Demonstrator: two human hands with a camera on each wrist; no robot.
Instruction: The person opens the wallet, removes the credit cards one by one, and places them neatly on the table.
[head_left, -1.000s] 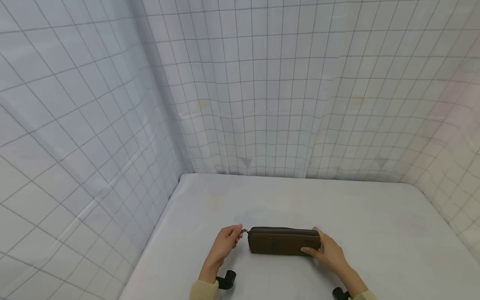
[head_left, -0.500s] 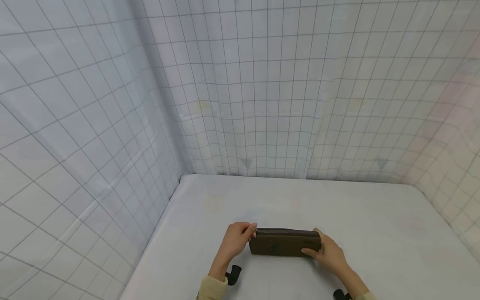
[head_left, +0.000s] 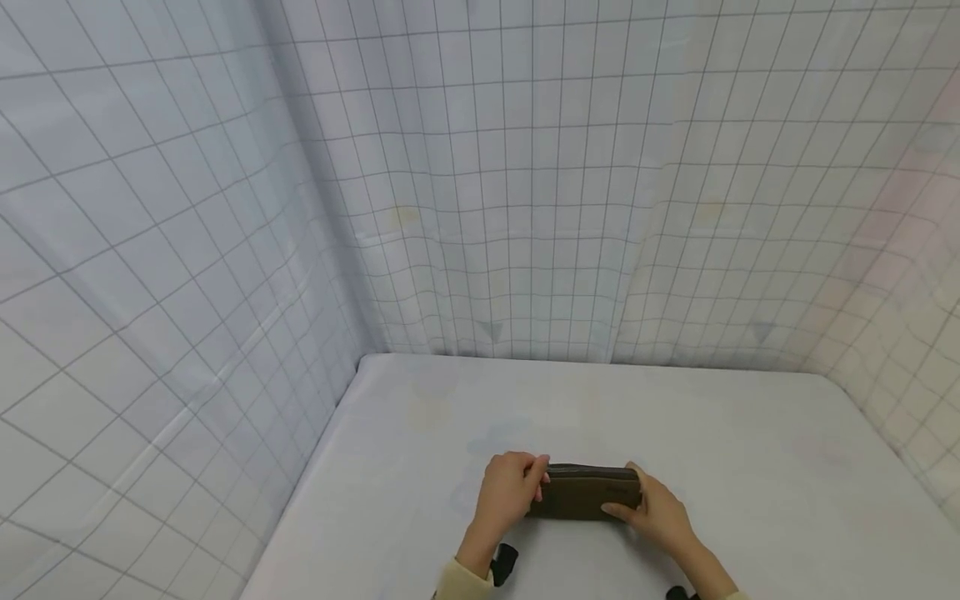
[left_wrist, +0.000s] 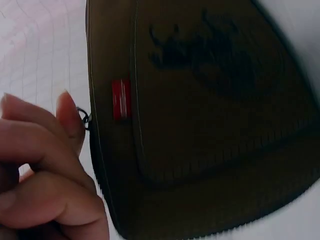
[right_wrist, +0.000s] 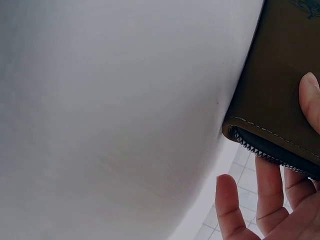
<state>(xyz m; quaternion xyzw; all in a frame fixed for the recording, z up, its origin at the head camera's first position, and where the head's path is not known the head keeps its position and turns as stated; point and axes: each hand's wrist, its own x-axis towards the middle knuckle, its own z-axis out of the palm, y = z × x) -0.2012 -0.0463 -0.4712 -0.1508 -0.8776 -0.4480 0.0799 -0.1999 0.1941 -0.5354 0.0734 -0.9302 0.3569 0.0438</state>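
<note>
A long brown zip pouch [head_left: 573,497] is held between both hands, low over the table, its zip edge on top. My left hand [head_left: 507,492] is at the zip edge, overlapping the pouch's left part in the head view. In the left wrist view its fingers are curled, pinching the zipper pull [left_wrist: 84,119], whose small ring shows beside a fingertip. A red tag [left_wrist: 121,99] and a dark printed emblem mark the pouch's face. My right hand [head_left: 658,510] grips the right end, thumb on the front and fingers behind. Zipper teeth [right_wrist: 257,151] show at that end.
A white-covered table [head_left: 720,450] lies under the hands. White curtains with a grid pattern [head_left: 555,183] stand behind it and along both sides. A small black camera [head_left: 504,565] sits at the left wrist, another at the right wrist.
My left hand has moved right, from beyond the pouch's left end, where it held the pull outstretched, to along the zip edge. The right hand has kept its grip on the right end.
</note>
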